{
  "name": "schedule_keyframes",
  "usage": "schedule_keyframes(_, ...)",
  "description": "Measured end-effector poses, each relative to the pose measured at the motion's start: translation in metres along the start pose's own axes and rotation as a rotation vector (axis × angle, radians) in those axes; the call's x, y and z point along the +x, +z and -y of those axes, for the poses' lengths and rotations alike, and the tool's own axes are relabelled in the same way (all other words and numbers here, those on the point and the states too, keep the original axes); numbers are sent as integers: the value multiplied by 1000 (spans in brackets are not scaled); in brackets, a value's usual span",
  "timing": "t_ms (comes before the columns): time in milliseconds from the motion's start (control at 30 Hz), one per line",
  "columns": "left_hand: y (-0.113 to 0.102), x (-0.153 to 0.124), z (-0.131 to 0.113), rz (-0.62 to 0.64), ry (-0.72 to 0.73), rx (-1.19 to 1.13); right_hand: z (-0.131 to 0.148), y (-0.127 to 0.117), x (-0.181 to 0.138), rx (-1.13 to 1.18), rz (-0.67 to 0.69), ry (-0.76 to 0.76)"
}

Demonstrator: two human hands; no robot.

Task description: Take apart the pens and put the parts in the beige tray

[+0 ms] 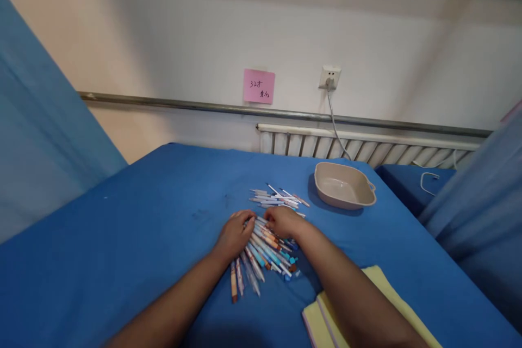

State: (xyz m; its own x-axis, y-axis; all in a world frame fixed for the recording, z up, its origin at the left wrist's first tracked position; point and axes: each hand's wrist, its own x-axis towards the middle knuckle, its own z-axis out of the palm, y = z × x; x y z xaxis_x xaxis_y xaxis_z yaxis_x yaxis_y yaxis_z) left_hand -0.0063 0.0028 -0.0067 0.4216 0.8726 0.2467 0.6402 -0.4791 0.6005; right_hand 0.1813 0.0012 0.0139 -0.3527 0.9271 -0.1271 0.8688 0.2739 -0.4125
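Observation:
A fanned-out pile of pens (pixel 261 250), with orange, white, light-blue and clear barrels, lies on a blue-covered table. My left hand (pixel 234 236) curls over the upper left ends of this pile, its fingers closed on some of the pens. Across from it, my right hand (pixel 283 220) reaches down to the top of the pile with bent fingers closed on pens there; its fingertips are partly hidden. Just beyond the hands is a smaller group of slim white and grey pens or refills (pixel 275 198), some crossing each other.
A beige plastic basin (pixel 345 185) stands at the back right. Folded yellow cloths (pixel 320 321) lie under my right forearm. Behind the blue table cover (pixel 155 217) are a radiator (pixel 310 144) and a plugged-in cable (pixel 334 119). Blue curtains (pixel 44 119) hang on both sides.

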Motion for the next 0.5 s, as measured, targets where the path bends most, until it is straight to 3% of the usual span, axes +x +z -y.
schedule_keyframes(233,21,-24,-25,-239,-219,141,3,1,-11,16,-4,-118)
schedule_keyframes(367,29,-40,-35,-278,-242,132,2,3,-19,24,-38,-95)
schedule_keyframes(500,26,-41,-31,-251,-241,88,-6,7,-22,70,-127,-27)
